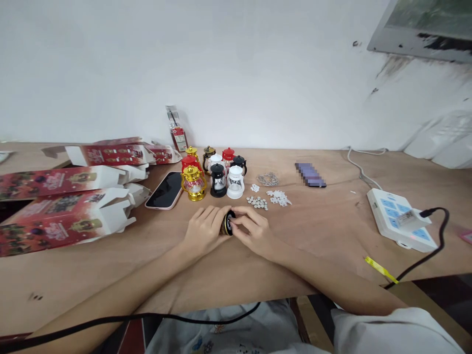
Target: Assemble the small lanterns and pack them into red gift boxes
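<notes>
My left hand [206, 226] is closed around a small mini lantern [229, 222], tipped on its side with its round black base turned to the right. Most of its body is hidden in the palm; a gold rim shows. At the base, my right hand [254, 228] has its thumb and fingers pinched together; whatever they hold is too small to make out. Beyond the hands stands a group of mini lanterns, among them a gold one [193, 183], a black one [218, 181] and a white one [235, 182]. Small silver button cells [257, 202] and white plastic tabs [279, 197] lie to their right.
Metal rings [268, 179] lie behind the tabs. A pink-edged phone [164, 191] and red printed boxes [70, 216] are at left. A pixelated phone [310, 175], a white power strip [401, 221] and a yellow strip [381, 269] are at right. A bottle [179, 135] stands by the wall.
</notes>
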Demonstrator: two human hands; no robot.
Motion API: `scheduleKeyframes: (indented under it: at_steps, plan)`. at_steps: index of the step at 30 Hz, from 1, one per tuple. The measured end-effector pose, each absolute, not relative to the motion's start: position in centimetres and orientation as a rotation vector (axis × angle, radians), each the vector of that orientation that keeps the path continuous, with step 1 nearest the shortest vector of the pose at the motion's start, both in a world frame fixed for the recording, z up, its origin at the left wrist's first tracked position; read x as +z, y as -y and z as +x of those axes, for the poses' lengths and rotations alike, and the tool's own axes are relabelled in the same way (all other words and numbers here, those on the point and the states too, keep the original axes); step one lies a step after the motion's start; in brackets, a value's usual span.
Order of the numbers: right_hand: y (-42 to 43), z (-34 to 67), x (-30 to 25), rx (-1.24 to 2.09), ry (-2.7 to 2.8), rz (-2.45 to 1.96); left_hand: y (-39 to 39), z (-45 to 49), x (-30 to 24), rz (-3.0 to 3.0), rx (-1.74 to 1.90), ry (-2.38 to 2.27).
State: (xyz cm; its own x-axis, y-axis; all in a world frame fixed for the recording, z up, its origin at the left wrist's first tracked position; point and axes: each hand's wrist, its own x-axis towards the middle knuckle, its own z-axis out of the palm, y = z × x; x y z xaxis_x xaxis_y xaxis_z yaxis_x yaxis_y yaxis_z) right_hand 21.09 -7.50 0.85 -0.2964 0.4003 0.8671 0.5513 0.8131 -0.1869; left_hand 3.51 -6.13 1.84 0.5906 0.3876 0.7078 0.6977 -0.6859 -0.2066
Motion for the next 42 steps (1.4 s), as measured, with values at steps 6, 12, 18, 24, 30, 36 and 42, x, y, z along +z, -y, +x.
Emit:
scheduleKeyframes:
  at_steps: [6,12,18,24,30,36,42]
  plan:
    - [7.6,21.2,0.8,-0.173,1.940,-0.727,6.3,3.7,1.7,-2.349,-0.860,0.852]
    - [7.5,21.2,0.8,-0.157,1.938,-0.741,6.2,3.6,1.6,-2.349,-0.855,0.843]
    - [7.6,21.1,1.0,-0.111,1.928,-0.711,6.4,3.5,2.0,-2.392,-0.854,0.891]
    - [7.3,21.9,1.6,-0.251,2.037,-0.572,5.7,2.2,3.7,-2.752,-0.771,0.823]
    - [6.4,22.8,1.7,-0.369,2.186,-0.278,6.0,1.1,7.0,-3.350,-0.544,1.216]
    - [6.5,22.5,0.9,-0.364,2.226,-0.215,5.7,0.8,7.7,-3.846,-0.470,1.197]
    - [7.0,21.8,0.6,-0.219,2.183,-0.170,5.1,0.9,6.1,-4.302,-0.371,1.306]
